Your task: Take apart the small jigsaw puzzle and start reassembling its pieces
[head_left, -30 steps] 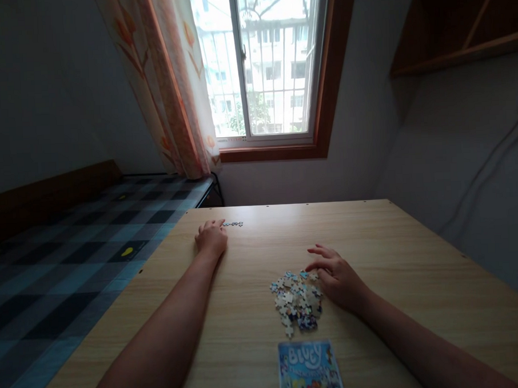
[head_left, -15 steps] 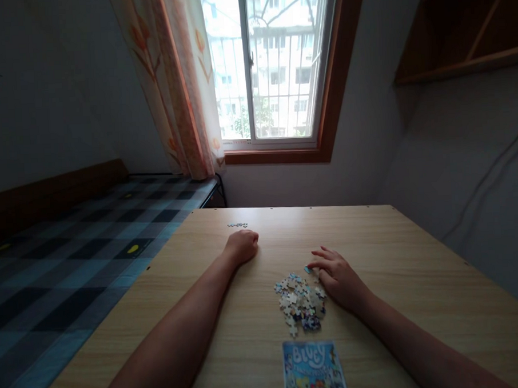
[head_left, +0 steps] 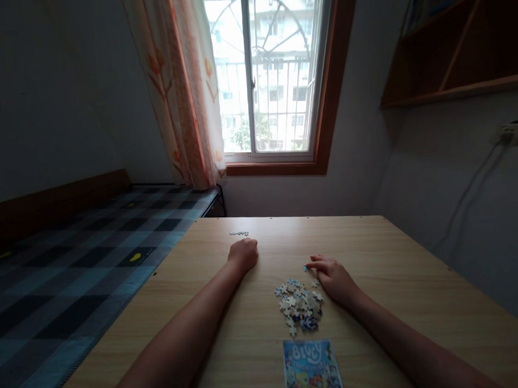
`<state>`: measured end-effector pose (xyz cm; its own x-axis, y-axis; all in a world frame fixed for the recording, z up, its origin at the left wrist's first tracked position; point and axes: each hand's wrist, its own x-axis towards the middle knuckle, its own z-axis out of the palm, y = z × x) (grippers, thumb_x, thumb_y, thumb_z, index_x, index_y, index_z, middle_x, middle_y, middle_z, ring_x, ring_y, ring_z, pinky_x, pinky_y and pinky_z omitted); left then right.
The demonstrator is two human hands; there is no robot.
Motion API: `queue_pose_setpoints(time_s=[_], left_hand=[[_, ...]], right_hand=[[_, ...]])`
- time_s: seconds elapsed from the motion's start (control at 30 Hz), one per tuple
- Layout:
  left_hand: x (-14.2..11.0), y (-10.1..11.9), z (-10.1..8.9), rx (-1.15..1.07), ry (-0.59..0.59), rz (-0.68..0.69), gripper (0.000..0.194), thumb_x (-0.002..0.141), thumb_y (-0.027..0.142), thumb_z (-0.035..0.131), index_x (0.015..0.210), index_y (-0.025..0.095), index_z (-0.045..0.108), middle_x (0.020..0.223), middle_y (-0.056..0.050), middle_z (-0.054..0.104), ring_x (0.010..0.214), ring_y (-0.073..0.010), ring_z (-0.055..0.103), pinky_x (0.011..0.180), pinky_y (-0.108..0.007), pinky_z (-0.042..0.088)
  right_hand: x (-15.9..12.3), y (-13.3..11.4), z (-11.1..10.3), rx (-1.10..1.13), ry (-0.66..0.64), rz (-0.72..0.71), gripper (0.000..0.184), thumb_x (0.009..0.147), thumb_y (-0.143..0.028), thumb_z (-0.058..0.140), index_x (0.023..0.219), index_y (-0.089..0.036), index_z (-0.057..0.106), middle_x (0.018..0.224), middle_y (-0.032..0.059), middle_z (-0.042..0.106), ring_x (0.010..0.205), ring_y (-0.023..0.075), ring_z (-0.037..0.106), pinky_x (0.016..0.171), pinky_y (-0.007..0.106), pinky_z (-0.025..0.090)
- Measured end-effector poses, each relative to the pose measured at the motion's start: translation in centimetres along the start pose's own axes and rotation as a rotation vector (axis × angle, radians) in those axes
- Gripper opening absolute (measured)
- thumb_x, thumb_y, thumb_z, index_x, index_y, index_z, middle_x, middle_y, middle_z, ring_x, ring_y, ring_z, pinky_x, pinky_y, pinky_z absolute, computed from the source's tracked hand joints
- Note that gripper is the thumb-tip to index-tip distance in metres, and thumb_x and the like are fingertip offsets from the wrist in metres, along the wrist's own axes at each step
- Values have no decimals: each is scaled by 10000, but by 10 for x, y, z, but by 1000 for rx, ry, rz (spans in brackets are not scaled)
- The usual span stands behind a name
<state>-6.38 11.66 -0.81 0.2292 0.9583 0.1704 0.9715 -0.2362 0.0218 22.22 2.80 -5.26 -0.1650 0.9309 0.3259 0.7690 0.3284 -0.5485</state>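
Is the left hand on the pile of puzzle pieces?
No, the left hand is over bare table, left of the pile.

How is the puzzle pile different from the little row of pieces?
The pile is a messy heap, but the row is a thin line. The pile has lots of pieces; the row has only a few. The pile is closer to you, while the row is near the table's far edge. Both are puzzle pieces.

Left hand, right hand and both forearms are bare.
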Motion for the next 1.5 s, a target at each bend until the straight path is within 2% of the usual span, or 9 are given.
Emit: queue_pose_setpoints(time_s=[0.27,0.4,0.53,0.63,0.8,0.93,1.1,1.27,1.5], left_hand=[[-10,6,0,-8,-7,-9,292,906,185,393,951,164,680,1003,-133,703,895,-237,678,759,-331,492],[-9,6,-1,-21,-6,-16,308,929,204,371,943,163,676,1013,-130,704,906,-233,676,762,-326,487],[-8,7,-1,-28,-15,-15,323,930,208,365,943,172,686,1006,-124,706,903,-232,673,768,-329,485],[-8,8,0,-31,-16,-7,308,914,203,385,930,175,691,993,-118,709,890,-229,674,765,-325,482],[-9,9,1,-35,-1,0,294,910,220,394,901,181,685,967,-100,713,866,-228,680,724,-313,476],[-10,9,2,-45,9,-13,300,915,227,386,896,187,683,958,-94,714,853,-227,680,715,-315,474],[-10,10,3,-77,-19,-34,332,934,247,363,923,194,691,978,-101,712,875,-224,673,761,-325,478],[-10,10,2,-89,-25,-51,329,929,253,372,912,198,696,985,-98,717,881,-226,673,764,-326,480],[-10,9,1,-110,-11,-54,302,913,253,402,890,202,699,981,-87,725,891,-225,678,736,-307,476]], right_hand=[[36,5,10,25,-2,-33,233,842,-218,577,907,-260,796,1207,77,703,1192,244,613,1049,425,445],[64,1,23,-43,-36,-92,254,869,-248,583,1026,-283,780,1236,57,694,1209,248,602,1065,423,432],[95,-12,44,-147,-66,-216,403,892,-197,522,1261,-258,675,1348,59,628,1287,258,537,1113,434,370],[121,-26,63,-165,-73,-263,440,879,-174,526,1297,-244,645,1372,59,610,1298,263,525,1109,434,369],[167,-43,86,-153,-34,-291,303,905,-207,515,1088,-257,750,1201,39,715,1129,206,640,1004,309,458],[191,-45,95,-158,30,-251,225,862,-202,565,928,-236,778,1034,64,761,969,228,687,887,305,502],[198,-43,99,-157,57,-281,148,825,-237,622,837,-209,767,906,74,765,846,228,691,797,306,501],[192,-43,97,-125,34,-395,167,840,-219,600,837,-246,764,879,21,771,802,185,684,762,271,484],[189,-47,96,-108,54,-507,188,817,-176,610,813,-255,781,897,22,779,885,219,648,956,391,399]])
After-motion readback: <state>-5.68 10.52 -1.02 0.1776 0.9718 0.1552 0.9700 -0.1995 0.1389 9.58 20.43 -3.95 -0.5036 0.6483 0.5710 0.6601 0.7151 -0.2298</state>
